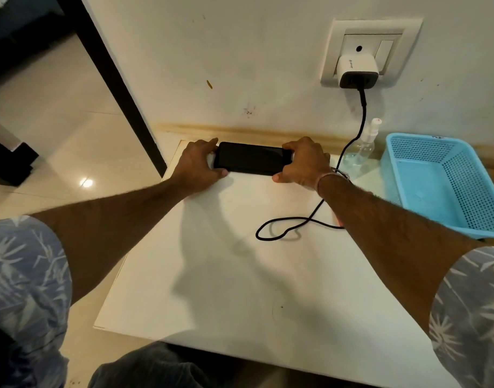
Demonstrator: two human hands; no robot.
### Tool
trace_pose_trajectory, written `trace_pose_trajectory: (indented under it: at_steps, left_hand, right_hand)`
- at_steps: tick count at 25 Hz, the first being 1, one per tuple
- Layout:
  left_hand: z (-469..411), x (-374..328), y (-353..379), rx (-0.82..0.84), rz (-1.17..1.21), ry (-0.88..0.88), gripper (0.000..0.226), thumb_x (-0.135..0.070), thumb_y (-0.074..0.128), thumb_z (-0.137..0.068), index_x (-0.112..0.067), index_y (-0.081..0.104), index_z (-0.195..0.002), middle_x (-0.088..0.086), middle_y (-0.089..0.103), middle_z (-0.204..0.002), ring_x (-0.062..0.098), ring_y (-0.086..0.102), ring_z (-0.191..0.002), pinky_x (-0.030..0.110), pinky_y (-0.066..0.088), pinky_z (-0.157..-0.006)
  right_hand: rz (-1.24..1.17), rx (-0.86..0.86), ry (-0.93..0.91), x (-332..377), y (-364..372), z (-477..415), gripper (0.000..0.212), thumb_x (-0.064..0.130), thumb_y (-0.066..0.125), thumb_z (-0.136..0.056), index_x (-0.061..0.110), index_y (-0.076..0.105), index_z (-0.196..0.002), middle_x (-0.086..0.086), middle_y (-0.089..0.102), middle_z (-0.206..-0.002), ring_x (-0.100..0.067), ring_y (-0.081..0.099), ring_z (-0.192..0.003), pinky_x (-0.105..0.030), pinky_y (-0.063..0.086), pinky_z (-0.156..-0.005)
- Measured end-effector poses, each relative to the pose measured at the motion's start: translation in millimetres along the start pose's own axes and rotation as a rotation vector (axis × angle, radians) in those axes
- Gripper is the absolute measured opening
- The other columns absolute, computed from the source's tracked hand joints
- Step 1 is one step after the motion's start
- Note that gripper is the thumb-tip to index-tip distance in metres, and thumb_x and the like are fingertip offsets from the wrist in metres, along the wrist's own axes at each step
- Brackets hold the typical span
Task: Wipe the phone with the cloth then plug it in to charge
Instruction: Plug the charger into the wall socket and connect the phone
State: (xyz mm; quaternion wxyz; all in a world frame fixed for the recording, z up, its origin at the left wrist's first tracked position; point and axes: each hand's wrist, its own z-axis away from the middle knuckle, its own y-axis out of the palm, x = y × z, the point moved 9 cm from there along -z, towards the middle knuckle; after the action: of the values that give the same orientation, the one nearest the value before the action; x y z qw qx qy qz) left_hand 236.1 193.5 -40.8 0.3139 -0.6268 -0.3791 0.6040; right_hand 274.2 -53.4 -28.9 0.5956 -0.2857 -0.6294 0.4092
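At the far edge of the white table [240,275], close to the wall, the phone [252,158] lay lengthwise along the wall with its dark screen up. My left hand [196,166] gripped its left end, thumb on the near edge and fingers curled over the far edge. My right hand [304,163] gripped the right end the same way, so both short ends were covered. A white adapter [357,71] sat in the wall socket [371,51] above and to the right. Its black cable [296,222] ran down the wall, crossed in front of a clear spray bottle [364,147], passed behind my right wrist and made a loop on the table near the middle. The cable's free end went under my right forearm, so I could not tell where it finished, nor whether it reached the phone. A blue perforated basket [447,186] stood at the right of the table, just beside the bottle and apart from the phone.
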Motion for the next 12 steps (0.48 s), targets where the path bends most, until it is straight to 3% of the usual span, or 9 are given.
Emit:
trace_pose_trajectory:
  at_steps: [8, 12]
  left_hand:
    - [5, 1, 3, -0.045, 0.019, -0.026, 0.08, -0.031, 0.077, -0.084, -0.011, 0.04, -0.152, 0.012, 0.052, -0.145, 0.03, 0.04, -0.136, 0.036, 0.03, -0.112]
    - [12, -7, 2, -0.046, 0.054, -0.058, 0.078, -0.025, 0.075, -0.088, -0.007, 0.037, -0.153, 0.017, 0.052, -0.145, 0.034, 0.042, -0.136, 0.037, 0.031, -0.111]
  right_hand:
    - [0.017, -0.002, 0.011, -2, 2, -3, 0.086, 0.039, 0.087, -0.059, 0.02, 0.052, -0.135, -0.006, 0.05, -0.129, -0.031, 0.042, -0.125, -0.045, 0.028, -0.105]
    - [0.147, 0.03, 0.005, 4, 0, 3, 0.09, 0.044, 0.083, -0.065, 0.018, 0.042, -0.141, -0.009, 0.048, -0.136, -0.033, 0.039, -0.127, -0.048, 0.029, -0.105]
